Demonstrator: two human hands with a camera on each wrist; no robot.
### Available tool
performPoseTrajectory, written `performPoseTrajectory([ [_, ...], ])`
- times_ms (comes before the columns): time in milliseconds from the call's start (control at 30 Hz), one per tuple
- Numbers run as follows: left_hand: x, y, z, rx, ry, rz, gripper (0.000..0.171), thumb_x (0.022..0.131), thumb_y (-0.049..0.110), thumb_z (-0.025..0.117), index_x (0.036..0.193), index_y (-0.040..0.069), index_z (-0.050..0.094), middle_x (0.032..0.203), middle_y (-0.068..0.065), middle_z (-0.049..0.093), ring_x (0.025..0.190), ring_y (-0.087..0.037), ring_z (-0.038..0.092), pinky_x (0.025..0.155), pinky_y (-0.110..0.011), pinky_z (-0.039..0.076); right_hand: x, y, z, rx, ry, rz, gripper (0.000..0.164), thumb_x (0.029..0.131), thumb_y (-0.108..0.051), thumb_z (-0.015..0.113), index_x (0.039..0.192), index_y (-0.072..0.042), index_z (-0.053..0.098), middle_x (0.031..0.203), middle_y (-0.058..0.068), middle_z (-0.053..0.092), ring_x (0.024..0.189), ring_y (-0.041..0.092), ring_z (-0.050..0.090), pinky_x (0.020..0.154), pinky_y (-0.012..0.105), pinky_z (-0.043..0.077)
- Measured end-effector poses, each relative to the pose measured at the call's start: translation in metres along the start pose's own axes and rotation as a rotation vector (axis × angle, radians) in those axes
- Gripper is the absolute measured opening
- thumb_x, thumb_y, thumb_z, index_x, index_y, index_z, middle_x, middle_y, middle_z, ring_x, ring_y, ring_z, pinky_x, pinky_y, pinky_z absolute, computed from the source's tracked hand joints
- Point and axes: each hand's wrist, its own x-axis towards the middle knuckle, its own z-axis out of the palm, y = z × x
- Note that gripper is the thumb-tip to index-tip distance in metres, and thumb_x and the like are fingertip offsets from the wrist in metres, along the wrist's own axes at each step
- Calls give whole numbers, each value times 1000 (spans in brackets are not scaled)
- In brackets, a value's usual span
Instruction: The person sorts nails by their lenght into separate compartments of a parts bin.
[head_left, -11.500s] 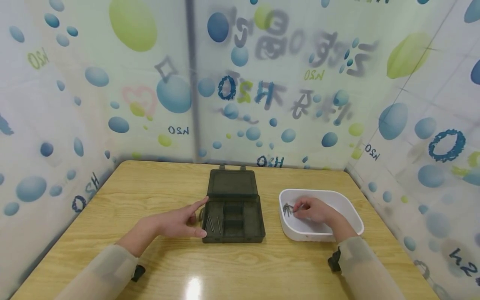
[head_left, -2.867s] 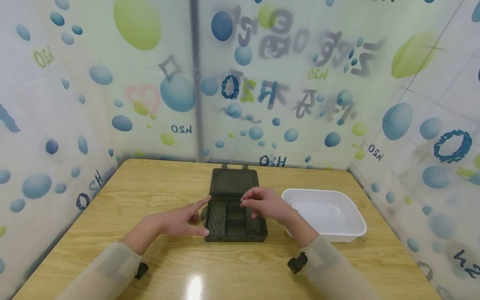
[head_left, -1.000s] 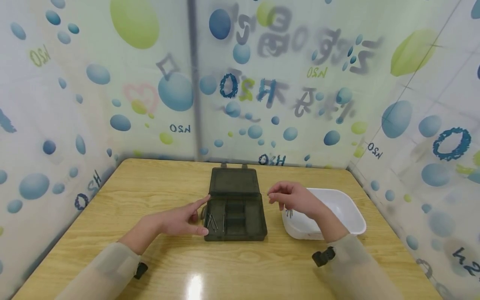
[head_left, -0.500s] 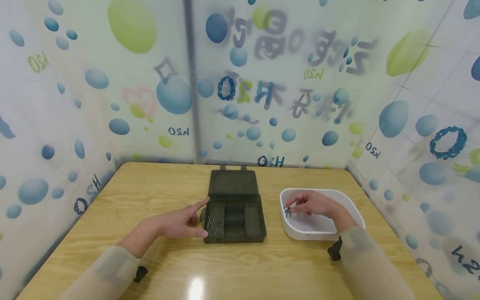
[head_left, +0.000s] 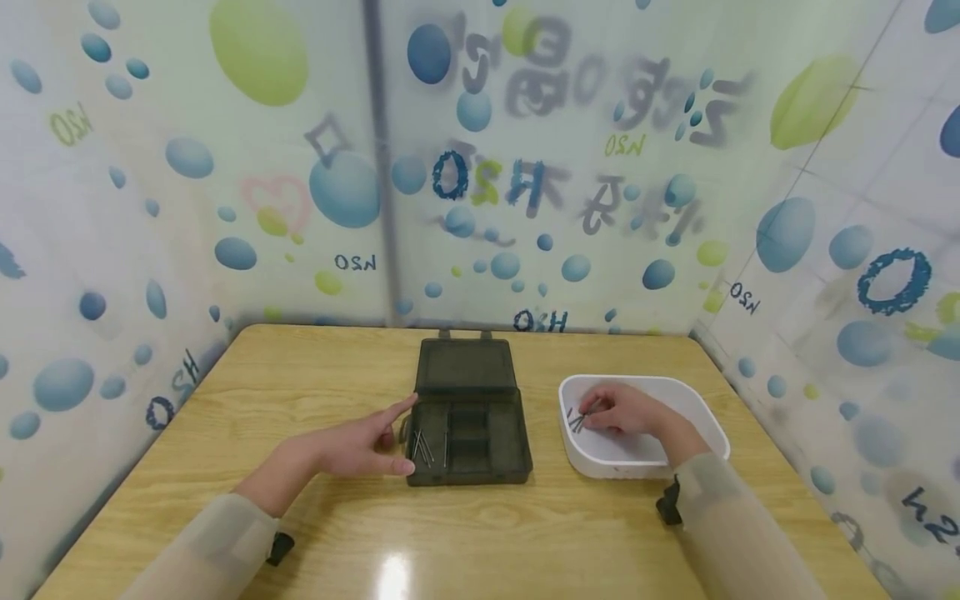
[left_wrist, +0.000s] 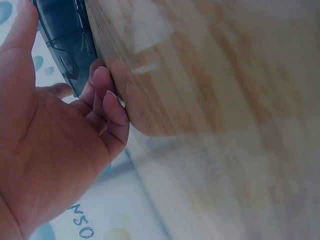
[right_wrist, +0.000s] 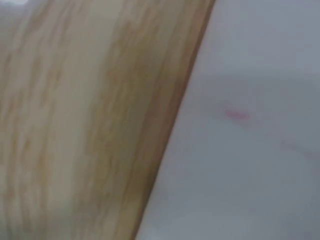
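A dark translucent compartment box (head_left: 510,437) lies open at mid-table, its lid (head_left: 465,364) folded back. Several thin, nail-like metal pieces (head_left: 422,447) lie in its left compartment. My left hand (head_left: 356,444) touches the box's left side with index finger and thumb spread; its other fingers are bent, as the left wrist view shows. My right hand (head_left: 626,410) reaches into a white tray (head_left: 708,421), its bent fingertips among more metal pieces (head_left: 575,421). Whether it pinches one is hidden. Only the tray's wall (right_wrist: 250,165) and tabletop appear in the right wrist view.
A wooden table (head_left: 315,533) carries box and tray, with a gap between them. Patterned curtains (head_left: 480,167) hang behind the table and along both sides. A black strap piece (head_left: 670,504) shows under the right wrist.
My right hand was over the box, then went right and down into the tray, where its fingers have drawn closer together. Since the earliest frame, the box has gained metal pieces. My left hand stays put.
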Motion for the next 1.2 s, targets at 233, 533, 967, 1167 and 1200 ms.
performPoseTrajectory([
  [233, -1, 2, 0, 5, 1, -6, 113, 101, 56, 77, 179, 22, 3, 113, -8, 54, 103, -21, 49, 93, -47, 41, -4, 3, -3, -14, -24, -2, 17, 103, -17, 76, 119, -12, 75, 89, 2, 65, 74, 18, 58, 69, 30, 48],
  [533, -2, 4, -1, 3, 5, -4, 112, 101, 54, 77, 179, 22, 3, 111, -8, 55, 102, -21, 50, 92, -47, 41, -6, 1, -3, -54, -14, -2, 8, 103, -17, 77, 109, -13, 72, 88, 2, 60, 79, 20, 54, 73, 33, 44],
  [967, -2, 5, 0, -4, 3, -8, 112, 102, 53, 77, 179, 21, 3, 111, -8, 55, 101, -21, 50, 91, -47, 41, -5, -2, -1, -159, 10, -20, 5, 101, -15, 77, 102, -10, 75, 101, 3, 70, 92, 18, 59, 84, 34, 46],
  [1167, -2, 5, 0, -11, 4, -9, 112, 102, 52, 78, 179, 22, 3, 110, -9, 55, 101, -21, 50, 91, -46, 41, -3, -1, -2, -155, -7, -14, 5, 101, -14, 75, 103, -9, 76, 101, 3, 69, 92, 19, 59, 84, 33, 46],
  [1200, -2, 5, 0, -12, 3, -10, 112, 102, 52, 77, 179, 22, 3, 110, -9, 54, 101, -21, 50, 91, -46, 41, -3, -1, -2, -154, -9, -11, 5, 101, -14, 75, 103, -9, 75, 101, 4, 69, 92, 19, 60, 84, 33, 46],
])
